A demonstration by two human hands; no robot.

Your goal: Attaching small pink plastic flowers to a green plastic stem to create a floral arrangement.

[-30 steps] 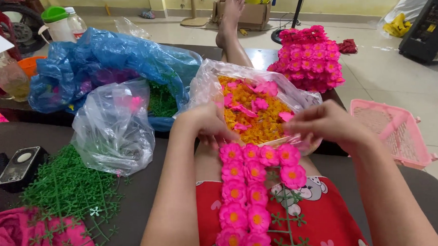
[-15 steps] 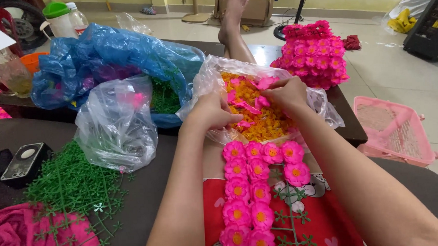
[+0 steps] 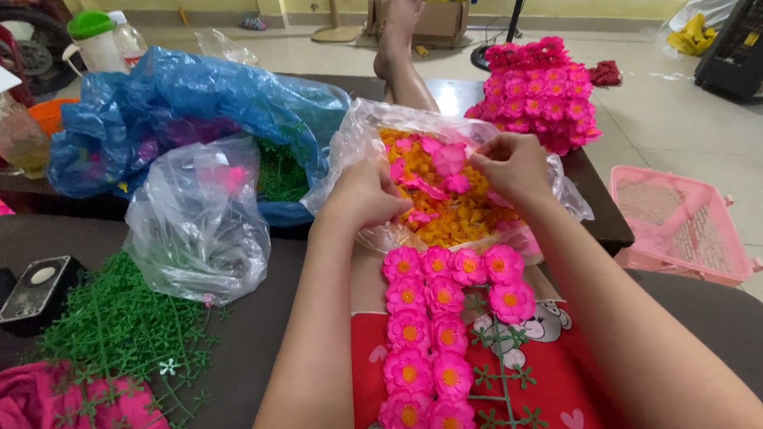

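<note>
Both my hands are inside a clear plastic bag (image 3: pixel 358 148) full of loose orange and pink flower parts (image 3: pixel 449 216). My left hand (image 3: pixel 365 194) rests on the pile with fingers curled around pink petals. My right hand (image 3: pixel 508 166) pinches a pink petal piece (image 3: pixel 449 159) at its fingertips. On my lap lies a green plastic grid (image 3: pixel 501 379) with rows of finished pink flowers with orange centres (image 3: pixel 427 323) fixed to it.
A clear bag (image 3: pixel 197 221) and a big blue bag (image 3: pixel 183 103) sit at left, above loose green grids (image 3: pixel 119 329). A finished pink flower panel (image 3: pixel 540 95) lies at the back right, a pink basket (image 3: pixel 682 225) on the floor, a small dark device (image 3: pixel 36 287) at far left.
My right hand has moved from the bag's near edge up into the bag and picked up a pink petal piece. My left hand has shifted slightly further into the pile.
</note>
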